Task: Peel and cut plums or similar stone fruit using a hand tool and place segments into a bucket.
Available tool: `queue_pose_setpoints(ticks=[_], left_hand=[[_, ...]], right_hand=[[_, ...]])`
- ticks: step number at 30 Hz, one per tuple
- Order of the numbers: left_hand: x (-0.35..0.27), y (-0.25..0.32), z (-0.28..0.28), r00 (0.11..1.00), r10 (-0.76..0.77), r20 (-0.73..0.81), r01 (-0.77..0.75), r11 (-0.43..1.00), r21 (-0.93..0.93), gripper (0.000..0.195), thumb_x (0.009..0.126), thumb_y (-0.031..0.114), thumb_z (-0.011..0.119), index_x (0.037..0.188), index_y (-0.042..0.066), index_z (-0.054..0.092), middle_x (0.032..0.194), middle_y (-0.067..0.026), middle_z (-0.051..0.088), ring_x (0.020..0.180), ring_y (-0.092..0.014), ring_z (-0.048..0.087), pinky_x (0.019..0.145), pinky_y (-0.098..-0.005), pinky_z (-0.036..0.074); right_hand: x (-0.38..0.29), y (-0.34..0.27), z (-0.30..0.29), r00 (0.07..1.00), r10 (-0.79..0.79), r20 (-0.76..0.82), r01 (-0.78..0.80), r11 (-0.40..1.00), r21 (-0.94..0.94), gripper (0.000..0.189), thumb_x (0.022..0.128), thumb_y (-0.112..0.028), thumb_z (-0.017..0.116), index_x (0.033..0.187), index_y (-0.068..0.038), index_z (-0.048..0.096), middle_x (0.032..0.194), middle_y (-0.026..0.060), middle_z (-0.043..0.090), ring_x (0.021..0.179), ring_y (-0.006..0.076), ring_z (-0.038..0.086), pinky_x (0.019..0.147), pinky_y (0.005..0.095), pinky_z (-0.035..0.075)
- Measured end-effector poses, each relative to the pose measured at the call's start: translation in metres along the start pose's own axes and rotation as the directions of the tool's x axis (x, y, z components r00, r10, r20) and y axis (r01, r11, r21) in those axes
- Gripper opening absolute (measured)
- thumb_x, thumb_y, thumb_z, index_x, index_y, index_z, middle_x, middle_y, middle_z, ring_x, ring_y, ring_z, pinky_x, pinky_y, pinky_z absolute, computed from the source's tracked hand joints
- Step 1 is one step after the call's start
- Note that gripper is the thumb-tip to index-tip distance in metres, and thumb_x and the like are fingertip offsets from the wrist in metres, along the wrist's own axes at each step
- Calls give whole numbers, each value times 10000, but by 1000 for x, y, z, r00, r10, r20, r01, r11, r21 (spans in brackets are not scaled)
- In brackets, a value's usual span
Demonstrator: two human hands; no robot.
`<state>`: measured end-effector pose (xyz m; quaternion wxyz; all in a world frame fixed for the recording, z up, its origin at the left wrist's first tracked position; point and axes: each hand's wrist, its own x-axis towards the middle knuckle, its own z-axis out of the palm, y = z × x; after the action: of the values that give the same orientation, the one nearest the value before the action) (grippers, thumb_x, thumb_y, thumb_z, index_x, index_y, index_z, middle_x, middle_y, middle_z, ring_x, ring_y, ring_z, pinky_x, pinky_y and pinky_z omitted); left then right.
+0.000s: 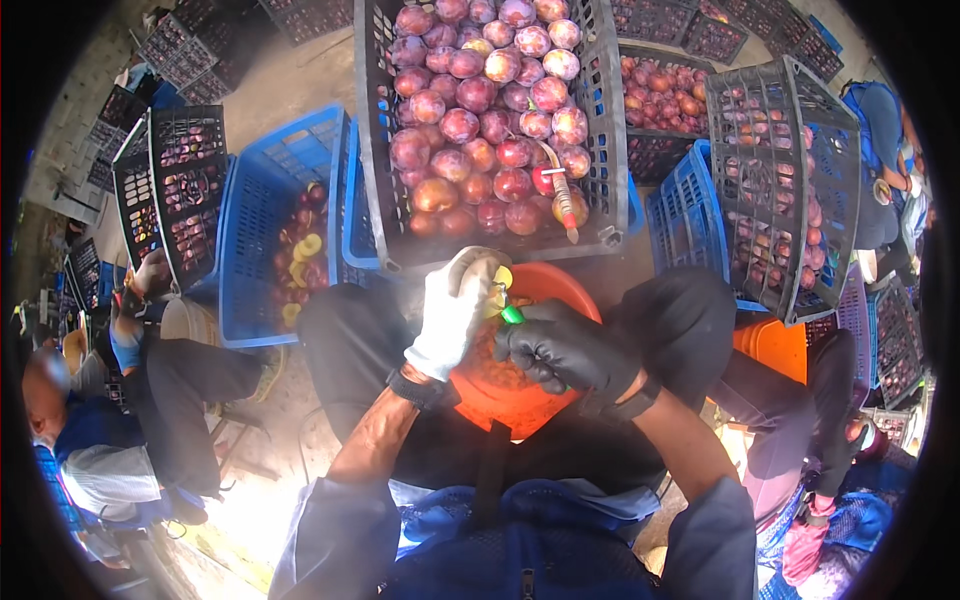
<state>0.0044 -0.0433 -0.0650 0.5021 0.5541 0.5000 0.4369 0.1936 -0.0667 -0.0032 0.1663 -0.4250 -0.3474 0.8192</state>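
My left hand (461, 304), in a white work glove, holds a piece of yellow-fleshed fruit (498, 292) over an orange-red bucket (577, 296) between my knees. My right hand (562, 349), in a black glove, grips a small tool with a green handle (512, 314), its working end against the fruit. The bucket holds brownish, wet-looking scraps (499, 364). Straight ahead, a black plastic crate (615, 150) full of plums (476, 94) is tilted towards me. A curved knife with a wrapped handle (561, 196) lies on the plums at the crate's near right.
A blue crate (255, 225) at the left holds plums and yellow cut pieces. Another blue crate (686, 214) and a tilted black crate of plums (784, 187) stand at the right. Co-workers sit close on both sides; a gloved hand (152, 274) shows at the left.
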Motion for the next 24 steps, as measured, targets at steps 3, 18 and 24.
queue_pose_setpoints(ticks=[3, 18, 24], left_hand=[[-5, 12, 8, 997, -17, -69, 9, 994, -105, 334, 1049, 277, 539, 1097, -15, 693, 887, -48, 676, 731, -83, 590, 661, -239, 489], [-3, 4, 13, 989, -10, -148, -13, 988, -152, 379, 1028, 326, 601, 1182, -18, 641, 963, -61, 677, 838, -103, 635, 713, -254, 548], [4, -2, 16, 975, -169, -141, 109, 927, -359, 434, 1068, 384, 532, 1019, -8, 712, 772, -27, 659, 625, -90, 591, 585, -237, 486]], right_hand=[[-2, 3, 3, 997, -78, 20, 76, 995, 67, 188, 952, -176, 598, 898, -5, 654, 633, 12, 527, 443, 80, 454, 393, 264, 324], [19, 35, 21, 944, -325, -50, 329, 927, 183, 143, 1020, -142, 539, 964, -14, 574, 637, -14, 489, 407, 65, 418, 367, 242, 308], [19, 33, 27, 945, -325, -19, 322, 924, 208, 139, 1009, -122, 544, 919, -22, 576, 601, -19, 493, 396, 65, 413, 364, 245, 311]])
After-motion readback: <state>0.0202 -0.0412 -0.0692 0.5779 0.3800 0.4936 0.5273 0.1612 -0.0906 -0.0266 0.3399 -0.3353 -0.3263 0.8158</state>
